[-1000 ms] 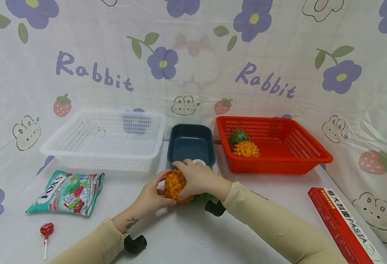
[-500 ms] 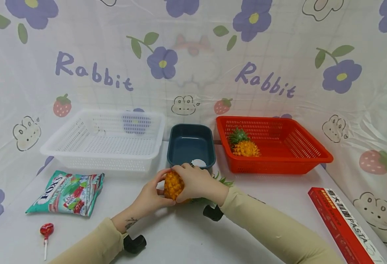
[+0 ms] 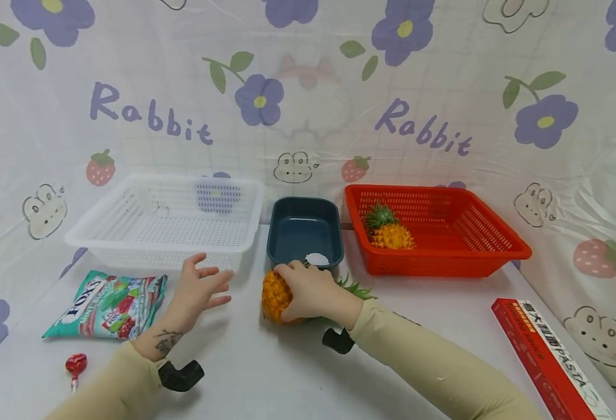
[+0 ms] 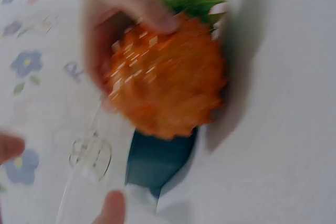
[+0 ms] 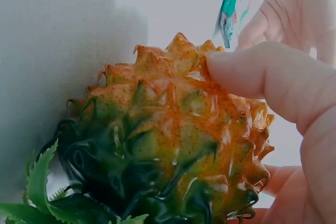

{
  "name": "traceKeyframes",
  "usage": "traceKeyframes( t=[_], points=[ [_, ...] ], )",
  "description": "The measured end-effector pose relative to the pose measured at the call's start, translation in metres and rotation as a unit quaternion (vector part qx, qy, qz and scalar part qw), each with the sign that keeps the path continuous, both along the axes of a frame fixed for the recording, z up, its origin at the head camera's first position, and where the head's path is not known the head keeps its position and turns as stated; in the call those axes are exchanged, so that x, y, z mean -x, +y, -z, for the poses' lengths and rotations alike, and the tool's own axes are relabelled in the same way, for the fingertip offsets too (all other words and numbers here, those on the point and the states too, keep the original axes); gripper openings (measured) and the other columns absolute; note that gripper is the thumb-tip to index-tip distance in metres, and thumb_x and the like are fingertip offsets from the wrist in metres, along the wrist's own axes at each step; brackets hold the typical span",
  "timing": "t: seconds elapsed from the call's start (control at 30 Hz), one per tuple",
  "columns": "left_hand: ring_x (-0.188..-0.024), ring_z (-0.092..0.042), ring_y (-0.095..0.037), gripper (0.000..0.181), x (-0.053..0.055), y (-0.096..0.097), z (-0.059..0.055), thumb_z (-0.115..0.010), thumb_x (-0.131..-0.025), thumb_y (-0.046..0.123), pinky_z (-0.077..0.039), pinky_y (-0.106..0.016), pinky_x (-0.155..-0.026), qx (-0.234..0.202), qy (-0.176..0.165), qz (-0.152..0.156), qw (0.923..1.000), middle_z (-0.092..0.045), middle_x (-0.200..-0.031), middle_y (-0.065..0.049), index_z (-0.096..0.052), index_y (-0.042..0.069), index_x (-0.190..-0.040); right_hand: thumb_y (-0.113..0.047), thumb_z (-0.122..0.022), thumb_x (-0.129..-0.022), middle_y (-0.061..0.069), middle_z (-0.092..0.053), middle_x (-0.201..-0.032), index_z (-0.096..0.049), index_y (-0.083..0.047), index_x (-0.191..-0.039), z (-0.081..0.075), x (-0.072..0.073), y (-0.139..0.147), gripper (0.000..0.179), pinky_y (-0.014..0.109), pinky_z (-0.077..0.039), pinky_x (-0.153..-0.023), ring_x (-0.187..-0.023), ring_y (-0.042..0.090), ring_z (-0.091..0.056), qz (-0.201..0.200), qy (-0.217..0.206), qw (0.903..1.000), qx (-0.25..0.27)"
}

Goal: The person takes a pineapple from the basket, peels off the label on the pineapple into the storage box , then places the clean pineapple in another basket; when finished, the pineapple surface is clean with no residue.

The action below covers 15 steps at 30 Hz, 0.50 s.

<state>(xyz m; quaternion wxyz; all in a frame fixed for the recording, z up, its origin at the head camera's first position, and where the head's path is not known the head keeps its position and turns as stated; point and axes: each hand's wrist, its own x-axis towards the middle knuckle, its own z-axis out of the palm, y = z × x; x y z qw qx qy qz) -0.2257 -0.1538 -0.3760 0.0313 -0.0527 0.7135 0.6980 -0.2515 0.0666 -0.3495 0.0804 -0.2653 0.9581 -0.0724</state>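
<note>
My right hand (image 3: 315,291) grips a pineapple (image 3: 275,297) from above, at the front of the dark blue container (image 3: 305,230). The thumb lies on its spiky orange skin in the right wrist view, and its green leaves (image 5: 47,192) point toward the lower left there. In the head view the leaves show to the right of the hand. My left hand (image 3: 195,291) is apart from the fruit, fingers spread, above the table between the pineapple and a green candy bag (image 3: 111,306). A second pineapple (image 3: 392,236) lies in the red basket (image 3: 444,255).
A white basket (image 3: 163,248) stands at the back left. Inside the dark blue container is a white round thing (image 3: 317,259). A lollipop (image 3: 76,364) lies at the front left, partly behind the left sleeve. The red pasta box (image 3: 549,359) lies along the right side.
My left hand has let go of the pineapple and moved left toward the candy bag. The right hand still holds the fruit in nearly the same place.
</note>
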Motion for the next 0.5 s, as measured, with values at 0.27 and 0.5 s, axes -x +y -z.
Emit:
traceKeyframes(
  t=[0.27, 0.5],
  points=[
    [-0.093, -0.053, -0.014, 0.074, 0.012, -0.042, -0.014, -0.049, -0.093, 0.031, -0.052, -0.032, -0.085, -0.214, -0.042, -0.18, 0.9594, -0.02, -0.13, -0.004, 0.007, 0.019, -0.141, -0.037, -0.078, -0.068, 0.006, -0.048, -0.126, -0.041, -0.02, -0.135, 0.002, 0.0, 0.0, 0.078, 0.045, -0.043, -0.08, -0.1, 0.028, -0.049, 0.001, -0.001, 1.0, 0.003],
    [-0.11, -0.04, -0.02, 0.082, 0.029, -0.076, -0.011, -0.058, -0.09, 0.023, -0.047, -0.036, -0.094, -0.381, -0.025, -0.272, 0.8833, -0.018, -0.127, 0.001, 0.004, 0.037, -0.142, -0.037, -0.078, -0.067, 0.007, -0.048, -0.126, -0.039, -0.02, -0.136, 0.002, -0.001, 0.0, 0.081, 0.046, -0.044, -0.08, -0.101, 0.028, -0.049, 0.002, 0.0, 1.0, 0.001]
  ],
)
